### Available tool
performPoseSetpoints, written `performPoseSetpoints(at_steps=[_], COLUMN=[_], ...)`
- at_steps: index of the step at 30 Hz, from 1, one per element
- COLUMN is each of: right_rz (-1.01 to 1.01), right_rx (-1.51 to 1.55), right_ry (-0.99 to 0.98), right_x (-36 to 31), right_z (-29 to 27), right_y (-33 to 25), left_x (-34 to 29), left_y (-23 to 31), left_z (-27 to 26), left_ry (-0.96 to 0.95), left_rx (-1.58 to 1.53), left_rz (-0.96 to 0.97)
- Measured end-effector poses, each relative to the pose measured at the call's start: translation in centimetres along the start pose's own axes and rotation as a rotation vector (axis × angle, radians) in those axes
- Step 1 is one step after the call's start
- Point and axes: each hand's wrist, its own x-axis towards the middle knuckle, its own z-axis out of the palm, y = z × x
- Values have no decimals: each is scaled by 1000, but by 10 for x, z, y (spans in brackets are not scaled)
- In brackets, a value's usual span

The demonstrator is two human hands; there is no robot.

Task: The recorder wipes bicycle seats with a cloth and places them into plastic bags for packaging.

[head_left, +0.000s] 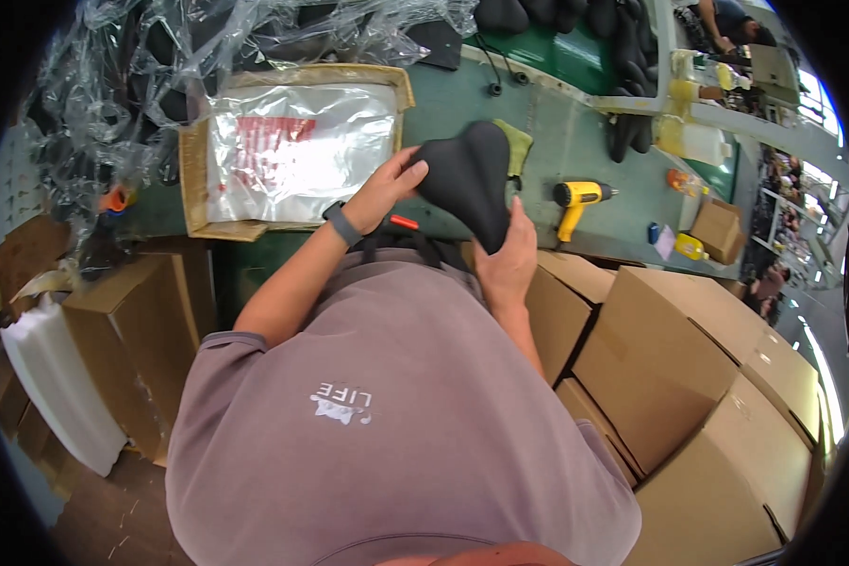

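Observation:
A black bicycle saddle [467,177] is held up over the green workbench, its wide end away from me and its narrow nose toward my body. My left hand [391,189] grips the wide end at its left edge, thumb on top. Around the nose on the right side closes my right hand [509,247]. Beyond the saddle, partly hidden by it, lies a green cloth [513,149]. To the left sits an open carton [194,179] with clear plastic bags [349,141] stacked in it. A yellow heat gun [579,200] rests on the bench to the right.
Plastic-wrapped black saddles [160,66] pile up at the far left. More black saddles [623,47] lie at the far right. Brown cardboard boxes [660,358] stand at my right, and white foam sheets [61,387] lean at my left. A red-handled tool [405,222] lies near the bench edge.

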Motion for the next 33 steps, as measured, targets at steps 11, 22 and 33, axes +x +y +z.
performPoseSetpoints(at_steps=[11, 22, 33], right_rz=[44, 82, -71], right_rx=[288, -27, -257], right_ry=[-51, -2, -393], right_x=[28, 263, 329], right_z=[2, 178, 194], right_y=[-42, 167, 159], left_x=[8, 84, 65], left_y=[-41, -87, -172], left_z=[47, 69, 27], left_ry=[-145, 290, 426], left_rx=[-241, -484, -792], left_rz=[135, -320, -506])
